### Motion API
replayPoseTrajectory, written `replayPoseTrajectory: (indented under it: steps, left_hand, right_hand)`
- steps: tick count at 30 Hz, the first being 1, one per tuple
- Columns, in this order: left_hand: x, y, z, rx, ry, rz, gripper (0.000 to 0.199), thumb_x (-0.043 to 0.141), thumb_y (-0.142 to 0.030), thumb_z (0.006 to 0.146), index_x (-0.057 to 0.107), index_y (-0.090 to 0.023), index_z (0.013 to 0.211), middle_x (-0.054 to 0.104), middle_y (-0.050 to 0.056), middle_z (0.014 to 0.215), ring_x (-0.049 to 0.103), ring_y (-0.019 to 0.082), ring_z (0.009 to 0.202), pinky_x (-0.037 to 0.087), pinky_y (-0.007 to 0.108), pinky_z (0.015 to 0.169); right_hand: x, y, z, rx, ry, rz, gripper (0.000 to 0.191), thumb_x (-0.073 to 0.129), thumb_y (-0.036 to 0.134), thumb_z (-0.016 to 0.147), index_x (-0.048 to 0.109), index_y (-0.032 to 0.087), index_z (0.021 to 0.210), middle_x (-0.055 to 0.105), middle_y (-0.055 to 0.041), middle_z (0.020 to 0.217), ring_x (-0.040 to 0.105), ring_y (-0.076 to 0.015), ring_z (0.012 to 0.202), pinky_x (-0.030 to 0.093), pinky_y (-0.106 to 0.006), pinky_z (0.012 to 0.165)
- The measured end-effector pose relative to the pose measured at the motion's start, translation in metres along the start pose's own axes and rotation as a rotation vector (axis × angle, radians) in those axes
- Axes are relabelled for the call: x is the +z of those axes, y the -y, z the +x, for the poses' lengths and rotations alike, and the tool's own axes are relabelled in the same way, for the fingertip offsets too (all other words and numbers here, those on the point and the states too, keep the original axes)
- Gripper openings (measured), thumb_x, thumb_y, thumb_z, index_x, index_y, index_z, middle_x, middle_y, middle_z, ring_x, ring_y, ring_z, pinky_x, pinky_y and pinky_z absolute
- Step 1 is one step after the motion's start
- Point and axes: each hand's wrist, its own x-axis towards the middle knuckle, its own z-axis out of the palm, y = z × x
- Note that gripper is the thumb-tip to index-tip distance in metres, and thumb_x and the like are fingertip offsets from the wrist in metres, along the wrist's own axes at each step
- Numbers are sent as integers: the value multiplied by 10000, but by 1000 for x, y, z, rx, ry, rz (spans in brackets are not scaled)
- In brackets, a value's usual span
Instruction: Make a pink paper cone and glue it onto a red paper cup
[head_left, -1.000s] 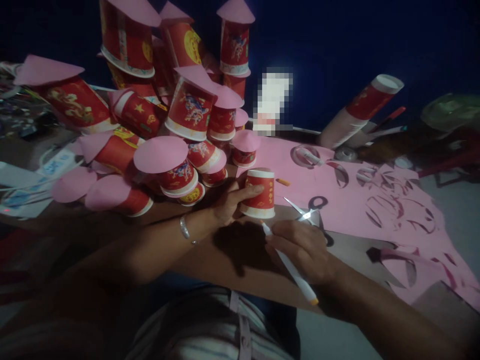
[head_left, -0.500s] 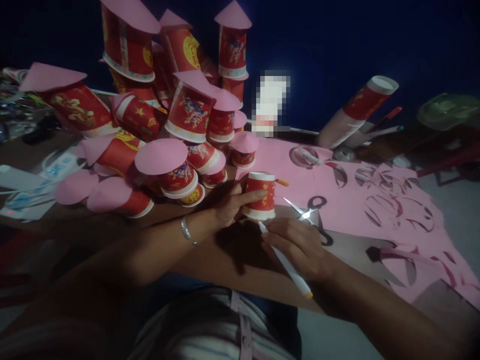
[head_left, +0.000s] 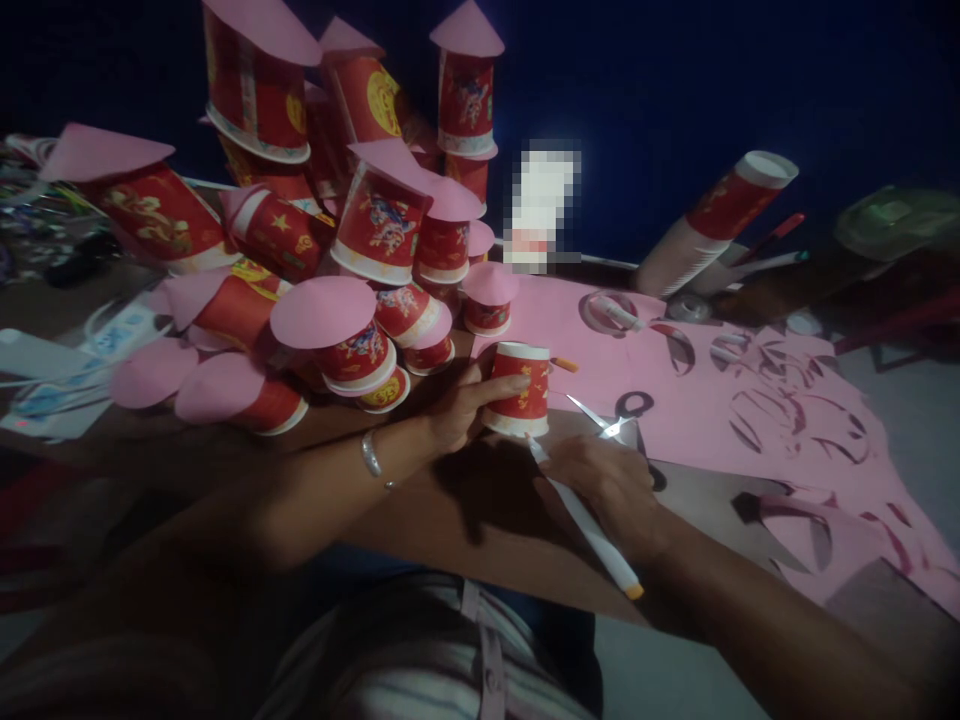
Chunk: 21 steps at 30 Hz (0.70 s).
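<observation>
A small red paper cup [head_left: 531,398] with yellow markings and white rims is gripped by my left hand [head_left: 459,412], thumb across its side. Between the fingers of my right hand [head_left: 609,482] is a white marker pen [head_left: 589,530] with an orange end. Its tip is at the cup's lower white rim; whether it touches I cannot tell. An orange pen cap [head_left: 565,365] lies just behind the cup. Partly hidden behind my right hand are scissors [head_left: 616,430] with black handles, blades open, on the pink paper.
Several red cups with pink cone tops [head_left: 324,312] are piled at the left and back. Cut pink paper sheets [head_left: 690,420] spread over the right side. A leaning stack of paper cups [head_left: 739,195] stands at the back right. White cables and a power strip [head_left: 45,360] lie far left.
My right hand and the marker pen have shifted slightly to the right, with the tip now a little higher by the rim. My left hand and the cup have barely moved.
</observation>
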Motion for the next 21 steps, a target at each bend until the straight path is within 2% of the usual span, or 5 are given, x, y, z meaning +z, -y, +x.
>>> replayPoseTrajectory:
  steps: [5,14,17,21]
  left_hand:
    - [1,-1,-1,-13,10,-23,482,855,-378,769,708,-150,1169,742,85,988,701,205,847,599,329,738]
    - [-8,7,2,35,58,-5,429,784,-349,834,697,-179,1218,742,68,931,699,191,766,567,318,734]
    - [-8,8,2,33,69,-16,416,787,-346,836,706,-168,1204,758,89,995,708,200,812,572,320,748]
    - [-6,6,2,32,83,-21,408,794,-338,839,718,-165,1200,765,91,975,713,205,833,583,324,768]
  right_hand:
    - [-3,0,7,-27,0,-69,141,701,94,908,653,195,994,720,9,742,670,-131,601,508,-260,542]
    - [-4,-1,12,-21,-46,-84,91,662,111,947,645,193,983,707,17,728,677,-120,601,508,-244,532]
    - [-5,-1,10,-4,-18,-50,97,675,88,927,666,179,960,705,16,717,679,-118,614,509,-238,550]
    - [-5,-3,6,18,44,-35,160,666,33,894,694,188,923,730,17,737,700,-117,664,522,-229,594]
